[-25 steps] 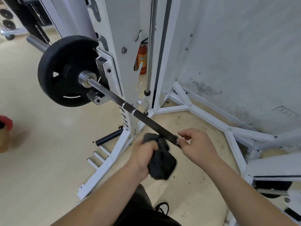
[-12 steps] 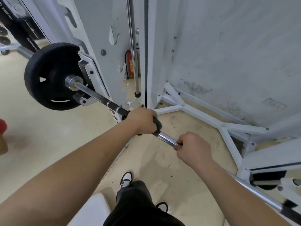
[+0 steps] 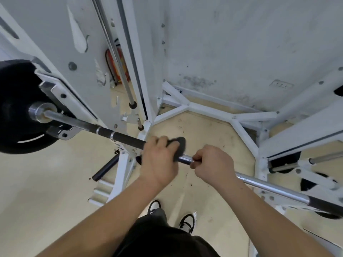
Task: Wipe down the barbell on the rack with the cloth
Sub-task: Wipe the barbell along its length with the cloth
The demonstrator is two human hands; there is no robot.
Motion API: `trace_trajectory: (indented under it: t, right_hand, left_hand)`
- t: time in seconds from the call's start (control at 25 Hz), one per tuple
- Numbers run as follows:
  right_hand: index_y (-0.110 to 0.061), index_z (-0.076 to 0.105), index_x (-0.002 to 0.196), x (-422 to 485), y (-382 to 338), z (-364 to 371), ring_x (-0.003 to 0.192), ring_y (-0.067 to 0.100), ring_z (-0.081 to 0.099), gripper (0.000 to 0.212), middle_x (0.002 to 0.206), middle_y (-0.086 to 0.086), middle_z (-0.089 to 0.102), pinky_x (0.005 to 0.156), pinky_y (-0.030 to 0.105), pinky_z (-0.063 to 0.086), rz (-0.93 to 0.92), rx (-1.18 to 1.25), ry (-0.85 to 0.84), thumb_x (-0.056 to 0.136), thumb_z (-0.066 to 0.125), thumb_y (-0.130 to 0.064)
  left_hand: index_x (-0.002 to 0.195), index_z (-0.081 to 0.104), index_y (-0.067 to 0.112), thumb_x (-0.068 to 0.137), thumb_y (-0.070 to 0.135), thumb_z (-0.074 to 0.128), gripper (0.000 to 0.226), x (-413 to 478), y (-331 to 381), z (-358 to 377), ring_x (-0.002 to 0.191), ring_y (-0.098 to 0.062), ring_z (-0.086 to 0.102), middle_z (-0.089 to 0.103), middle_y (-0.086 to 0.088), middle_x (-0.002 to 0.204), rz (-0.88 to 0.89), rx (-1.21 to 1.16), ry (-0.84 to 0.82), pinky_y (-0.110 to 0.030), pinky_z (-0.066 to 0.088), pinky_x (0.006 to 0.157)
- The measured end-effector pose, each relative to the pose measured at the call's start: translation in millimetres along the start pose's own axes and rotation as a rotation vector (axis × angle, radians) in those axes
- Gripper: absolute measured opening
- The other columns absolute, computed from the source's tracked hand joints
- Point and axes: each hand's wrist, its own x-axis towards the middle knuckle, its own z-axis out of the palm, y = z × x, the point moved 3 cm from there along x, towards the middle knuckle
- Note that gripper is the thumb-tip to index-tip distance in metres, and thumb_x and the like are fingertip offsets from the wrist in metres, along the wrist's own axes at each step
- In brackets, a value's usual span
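Observation:
The barbell lies across the white rack, running from a black weight plate at the left down to the lower right. My left hand grips a dark cloth wrapped round the bar's middle. Just to its right, my right hand is curled round the bare chrome bar. A short shiny stretch of bar shows between the two hands.
The rack's white base struts spread over the beige floor by the grey wall. A red fire extinguisher stands behind the upright. A black peg sticks out low at the left. My shoes are below the bar.
My left hand with the cloth slid right along the bar, back toward my right hand, after having moved left onto the dark knurled part. My right hand kept its grip.

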Motion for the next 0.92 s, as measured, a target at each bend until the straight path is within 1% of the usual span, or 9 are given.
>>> trace_trajectory:
  t: [0.08,0.16,0.28,0.4,0.52,0.56,0.76,0.84,0.92]
  right_hand:
    - [-0.032,0.076,0.093,-4,2,3,0.087,0.020,0.060,0.014,0.089,-0.006,0.061,0.068,0.035,0.052,0.008,0.030,0.018,0.088,0.066,-0.040]
    - [-0.033,0.077,0.099,-11,7,6,0.092,0.018,0.059,0.016,0.092,-0.008,0.063,0.070,0.034,0.051,-0.007,0.094,0.056,0.089,0.068,-0.042]
    - [-0.028,0.076,0.114,-25,30,-1,0.100,0.012,0.060,0.031,0.101,-0.012,0.066,0.074,0.028,0.048,0.012,0.185,0.141,0.086,0.075,-0.042]
    - [-0.028,0.072,0.122,-40,62,-11,0.105,0.013,0.058,0.039,0.106,-0.011,0.062,0.079,0.032,0.051,0.094,0.118,0.107,0.086,0.074,-0.043]
    - [-0.032,0.069,0.123,-49,88,-21,0.104,0.012,0.057,0.038,0.107,-0.012,0.059,0.076,0.030,0.050,0.140,0.031,0.056,0.087,0.071,-0.046]
    - [-0.032,0.069,0.122,-52,97,-24,0.103,0.012,0.056,0.037,0.106,-0.012,0.059,0.076,0.031,0.050,0.133,0.022,0.041,0.087,0.070,-0.046]
    - [-0.030,0.071,0.108,-73,144,-29,0.098,0.013,0.053,0.021,0.099,-0.010,0.056,0.064,0.029,0.041,0.064,-0.038,0.001,0.089,0.067,-0.038]
    - [-0.028,0.073,0.102,-75,153,-25,0.092,0.014,0.051,0.015,0.092,-0.009,0.053,0.063,0.029,0.040,0.028,-0.056,0.009,0.092,0.063,-0.032]
    - [-0.027,0.074,0.096,-73,157,-23,0.086,0.014,0.048,0.012,0.086,-0.008,0.049,0.062,0.030,0.040,-0.011,-0.066,0.029,0.093,0.062,-0.029]
  left_hand:
    - [0.114,0.072,0.023,0.074,0.027,0.056,0.043,-2,7,0,0.085,-0.033,0.054,0.067,-0.006,0.102,0.175,-0.133,-0.038,-0.045,0.048,0.076]
    - [0.119,0.071,0.025,0.074,0.031,0.054,0.049,4,-17,-7,0.087,-0.033,0.056,0.068,-0.005,0.104,0.239,-0.122,-0.064,-0.043,0.050,0.077]
    - [0.114,0.074,0.026,0.072,0.030,0.058,0.045,10,-41,-16,0.085,-0.035,0.058,0.069,-0.003,0.096,0.017,-0.054,-0.028,-0.040,0.049,0.072]
    - [0.109,0.071,0.023,0.069,0.023,0.061,0.042,-4,17,-8,0.087,-0.034,0.055,0.067,-0.006,0.096,-0.051,0.008,0.013,-0.041,0.045,0.070]
    - [0.123,0.065,0.027,0.075,0.026,0.054,0.049,-16,78,9,0.098,-0.031,0.054,0.066,-0.002,0.115,0.285,-0.137,-0.069,-0.042,0.050,0.080]
    - [0.124,0.065,0.029,0.075,0.025,0.055,0.050,-12,76,10,0.100,-0.030,0.055,0.066,-0.001,0.115,0.318,-0.124,-0.091,-0.043,0.052,0.081]
    - [0.118,0.071,0.021,0.072,0.019,0.068,0.046,-6,38,-2,0.100,-0.038,0.055,0.068,-0.008,0.110,-0.277,0.150,0.047,-0.044,0.044,0.078]
    - [0.121,0.069,0.022,0.073,0.017,0.064,0.048,-11,83,10,0.102,-0.036,0.054,0.067,-0.007,0.114,-0.243,0.094,0.025,-0.043,0.045,0.079]
    - [0.126,0.066,0.026,0.075,0.021,0.058,0.052,-21,142,25,0.105,-0.033,0.056,0.066,-0.003,0.119,-0.010,-0.082,-0.003,-0.043,0.049,0.084]
